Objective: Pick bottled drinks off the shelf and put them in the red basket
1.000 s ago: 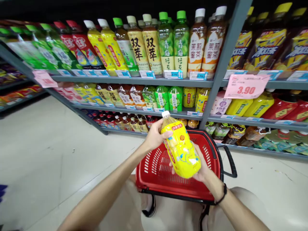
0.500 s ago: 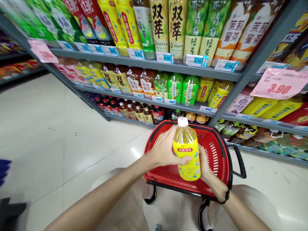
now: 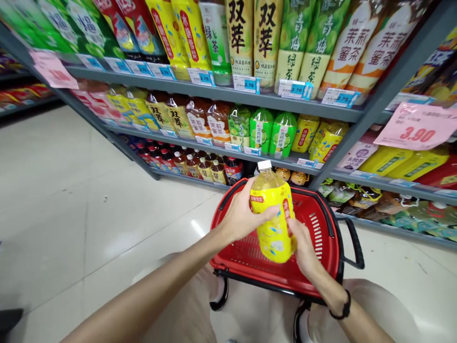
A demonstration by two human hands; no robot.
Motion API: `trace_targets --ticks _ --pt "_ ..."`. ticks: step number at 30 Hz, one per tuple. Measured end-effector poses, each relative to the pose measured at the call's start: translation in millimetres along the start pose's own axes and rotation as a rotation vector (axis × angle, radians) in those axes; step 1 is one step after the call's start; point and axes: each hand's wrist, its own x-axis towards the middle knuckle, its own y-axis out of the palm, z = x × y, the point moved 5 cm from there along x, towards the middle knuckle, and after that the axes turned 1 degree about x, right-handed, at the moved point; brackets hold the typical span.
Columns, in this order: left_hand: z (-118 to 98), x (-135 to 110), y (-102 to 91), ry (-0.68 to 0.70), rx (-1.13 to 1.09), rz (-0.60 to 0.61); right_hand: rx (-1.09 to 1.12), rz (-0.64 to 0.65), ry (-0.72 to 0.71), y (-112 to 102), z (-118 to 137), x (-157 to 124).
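A large drink bottle with a bright yellow label and a white cap is held between both hands, slightly tilted. My left hand grips its upper left side, the thumb lying across the label and the fingers hidden behind. On the lower right side of the bottle, my right hand is closed around it, its thumb on the label. Directly beneath, a red shopping basket with slotted walls and a black rim stands between my legs.
The basket's black handle sticks out to the right. A grey shelf rack full of bottled drinks stands in front, with blue price tags and a pink price sign. Pale tiled floor extends at the left.
The bottle has turned in my hands, so a red label panel now faces right, and it has moved slightly left and up. My right thumb has come round onto the label.
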Motion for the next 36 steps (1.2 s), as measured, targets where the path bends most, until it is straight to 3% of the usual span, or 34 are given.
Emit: trace_targets --ticks 3,6,8,11,15,19,22,26,30,36 --pt "7 10 6.5 -0.159 -0.204 -0.07 -0.135 -0.034 -0.129 1 3 2" --pt "18 12 11.0 -0.338 -0.434 -0.158 -0.107 0.012 -0.134 -3 3 8" --pt "20 11 11.9 -0.362 -0.555 -0.173 -0.057 0.058 -0.103 -5 6 10" --pt "11 7 12.1 -0.284 -0.64 -0.132 0.084 0.145 0.042 -1 14 11" --pt "-6 -2 15.1 -0.171 -0.594 -0.085 0.233 0.155 0.256 13 13 5" --pt "-18 -7 21.2 -0.084 -0.32 0.006 0.309 0.056 0.245 15 -1 2" --pt "-14 -5 25.5 -0.115 -0.183 0.06 0.288 0.019 0.304 11 -11 1" --pt "-1 -2 29.4 -0.172 -0.278 0.034 0.219 -0.002 0.359 6 -14 1" --pt "8 -6 31.8 -0.21 -0.289 0.027 0.188 0.029 0.315 3 -17 3" --pt "12 -9 30.2 -0.216 -0.268 0.008 0.163 -0.081 0.414 -7 -31 4"
